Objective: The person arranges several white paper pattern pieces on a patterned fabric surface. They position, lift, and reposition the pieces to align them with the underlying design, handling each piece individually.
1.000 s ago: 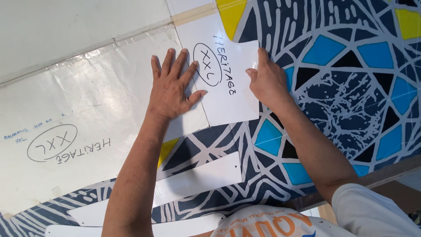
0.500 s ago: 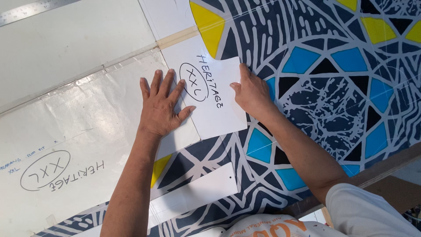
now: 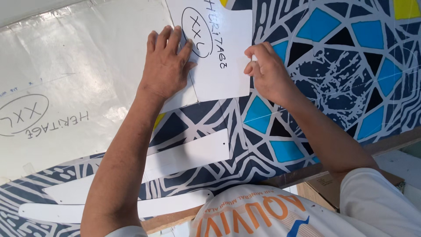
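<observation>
Two hands, left [image 3: 165, 66] and right [image 3: 268, 74], on one white card pattern [image 3: 223, 57], two white strips [image 3: 188, 156].

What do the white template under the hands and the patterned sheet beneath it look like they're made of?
White template: likely stiff card or thin plastic, matte; it lies flat with clean cut edges and takes marker ink. Patterned sheet: probably printed fabric, matte, with blue, black and yellow shapes; no weave is visible, so it is uncertain.

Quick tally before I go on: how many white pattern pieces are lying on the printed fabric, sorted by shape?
Broad white card template, under both hands: 1
Long narrow white strips: 3
Large translucent sheet alongside: 1
Total: 5
Left hand lies flat on the template; right hand pinches at its edge.
</observation>
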